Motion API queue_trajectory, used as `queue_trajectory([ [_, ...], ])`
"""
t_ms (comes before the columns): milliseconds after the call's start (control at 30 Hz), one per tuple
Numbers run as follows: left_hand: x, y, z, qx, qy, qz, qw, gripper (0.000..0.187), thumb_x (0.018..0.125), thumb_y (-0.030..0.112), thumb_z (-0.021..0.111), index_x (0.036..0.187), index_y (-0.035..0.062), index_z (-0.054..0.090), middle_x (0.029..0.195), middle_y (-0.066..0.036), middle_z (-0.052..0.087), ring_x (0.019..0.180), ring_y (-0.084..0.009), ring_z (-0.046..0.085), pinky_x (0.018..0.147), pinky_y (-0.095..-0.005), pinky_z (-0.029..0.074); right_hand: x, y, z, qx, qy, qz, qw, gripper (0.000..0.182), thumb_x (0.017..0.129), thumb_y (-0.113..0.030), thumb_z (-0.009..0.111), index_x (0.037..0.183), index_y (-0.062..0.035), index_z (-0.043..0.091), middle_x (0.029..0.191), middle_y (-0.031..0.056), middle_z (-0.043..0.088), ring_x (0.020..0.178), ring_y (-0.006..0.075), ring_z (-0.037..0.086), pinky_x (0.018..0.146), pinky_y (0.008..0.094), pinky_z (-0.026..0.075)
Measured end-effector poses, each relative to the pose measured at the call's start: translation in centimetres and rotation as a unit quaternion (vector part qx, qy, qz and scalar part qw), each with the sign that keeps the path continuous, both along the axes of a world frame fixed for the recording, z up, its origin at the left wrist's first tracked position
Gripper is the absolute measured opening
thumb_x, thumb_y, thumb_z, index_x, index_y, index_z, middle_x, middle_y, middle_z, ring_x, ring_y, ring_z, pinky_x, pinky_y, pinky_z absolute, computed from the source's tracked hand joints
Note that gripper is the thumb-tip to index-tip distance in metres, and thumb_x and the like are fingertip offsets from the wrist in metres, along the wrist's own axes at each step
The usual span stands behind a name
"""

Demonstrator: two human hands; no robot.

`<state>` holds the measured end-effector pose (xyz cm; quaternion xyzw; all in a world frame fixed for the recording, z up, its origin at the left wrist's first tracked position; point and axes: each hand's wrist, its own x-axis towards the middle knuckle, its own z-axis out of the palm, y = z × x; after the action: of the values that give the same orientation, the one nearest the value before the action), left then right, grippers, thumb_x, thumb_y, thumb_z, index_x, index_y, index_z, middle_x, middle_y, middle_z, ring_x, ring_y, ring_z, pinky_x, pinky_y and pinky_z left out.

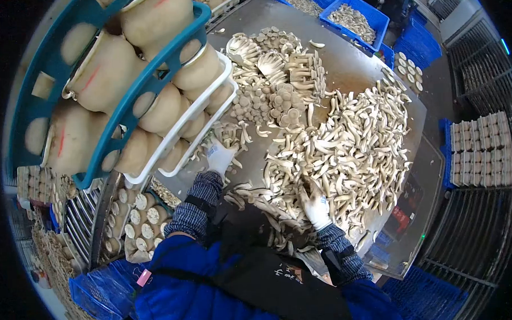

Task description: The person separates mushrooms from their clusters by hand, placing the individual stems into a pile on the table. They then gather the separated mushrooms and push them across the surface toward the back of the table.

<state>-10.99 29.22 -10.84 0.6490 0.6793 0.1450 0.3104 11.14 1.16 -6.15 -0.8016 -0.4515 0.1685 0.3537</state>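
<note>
My left hand, in a white glove, is at the near left of the metal table, closed on a small clump of mushrooms. Its fingertips are partly hidden by the clump. My right hand, gloved in white with darker fingertips, reaches into the near edge of a broad heap of loose mushrooms. Its thumb and fingers are apart among the stems. Beyond my left hand stand several whole mushroom clusters, some upright, some on their sides.
Teal and white crates of bulging cultivation bags rise at the left, close to my left arm. Blue baskets with mushrooms stand past the far edge. At right are stacked trays and racks. Below left are a roller conveyor and cylindrical blocks.
</note>
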Motion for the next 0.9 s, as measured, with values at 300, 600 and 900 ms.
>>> queue_trajectory([
  [300, 4.0, -2.1, 1.5, -0.023, -0.040, -0.300, 0.953, 0.091, 0.063, 0.027, 0.081, 0.139, 0.0017, 0.038, 0.132, -0.026, 0.047, 0.124, -0.0354, 0.047, 0.105, -0.0400, 0.039, -2.2, 2.7, 0.5, -0.052, 0.088, 0.083, 0.991, 0.058, 0.089, -0.025, 0.064, 0.136, 0.0027, 0.044, 0.128, 0.0282, 0.054, 0.119, 0.0361, 0.055, 0.100, 0.0379, 0.045],
  [600, 8.0, -14.0, 4.4, -0.333, -0.602, -0.150, 0.711, 0.064, 0.079, -0.015, 0.051, 0.139, 0.0061, 0.041, 0.135, -0.004, 0.049, 0.116, -0.0159, 0.054, 0.095, -0.0314, 0.048, 0.1, 3.6, 1.0, 0.079, 0.286, -0.032, 0.955, 0.042, 0.089, -0.020, 0.067, 0.123, 0.0010, 0.056, 0.090, 0.0140, 0.069, 0.077, 0.0229, 0.067, 0.066, 0.0339, 0.054],
  [900, 9.0, -17.1, 4.5, -0.297, -0.518, -0.250, 0.762, 0.072, 0.077, -0.015, 0.060, 0.141, 0.0039, 0.034, 0.129, -0.006, 0.053, 0.113, -0.0158, 0.053, 0.095, -0.0305, 0.047, 0.3, -0.3, 0.7, 0.025, 0.271, -0.010, 0.962, 0.030, 0.090, -0.024, 0.064, 0.108, -0.0009, 0.067, 0.095, 0.0131, 0.069, 0.087, 0.0213, 0.065, 0.080, 0.0292, 0.050],
])
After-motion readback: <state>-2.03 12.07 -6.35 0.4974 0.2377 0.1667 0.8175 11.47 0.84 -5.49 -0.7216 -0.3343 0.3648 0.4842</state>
